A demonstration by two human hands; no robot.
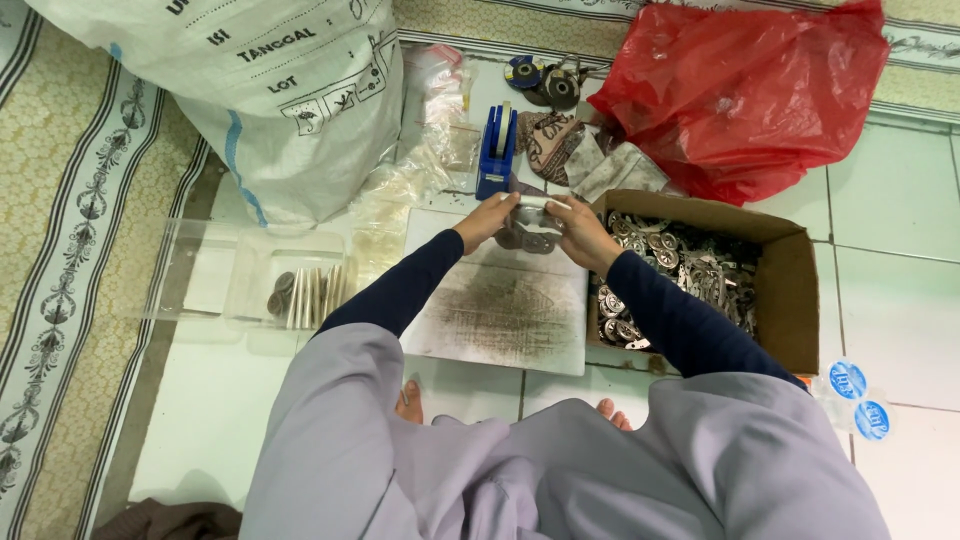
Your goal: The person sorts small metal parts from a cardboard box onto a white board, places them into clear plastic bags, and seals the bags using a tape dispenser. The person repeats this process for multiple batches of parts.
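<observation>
**Clear plastic packet pinched between both grips**

Clear plastic packet (532, 212), small, with dark round pieces showing at its lower edge: we hold it in both hands, above the far edge of the white board (505, 310). Left hand (488, 218) grasps its left end, fingers curled on it. Right hand (580, 230) grasps its right end, thumb and fingers clenched on the plastic. Exact contents of the packet too small to tell.

Relative to the grip:
- Just beyond it: blue tape dispenser (497, 150), upright on the floor.
- Directly below and toward us: the white board, flat on the tiled floor (900, 250), centre smudged grey.
- Right of the right grip, just beside the wrist: open cardboard box (790, 290) with a heap of silvery metal medallions (680, 265).
- Beyond-right: red plastic bag (745, 95), crumpled; folded patterned cloth (550, 140) between it and the dispenser.
- Left of the left grip, well apart: clear plastic tray (250, 280) with a row of flat packets stood on edge and a few dark discs.
- Beyond-left: big white woven sack (270, 90); loose clear bags (420, 160) between it and the dispenser.
- Near-right, by our knee: two round blue-and-white stickers (860, 400).

Both sleeves dark blue, lap in grey cloth.
</observation>
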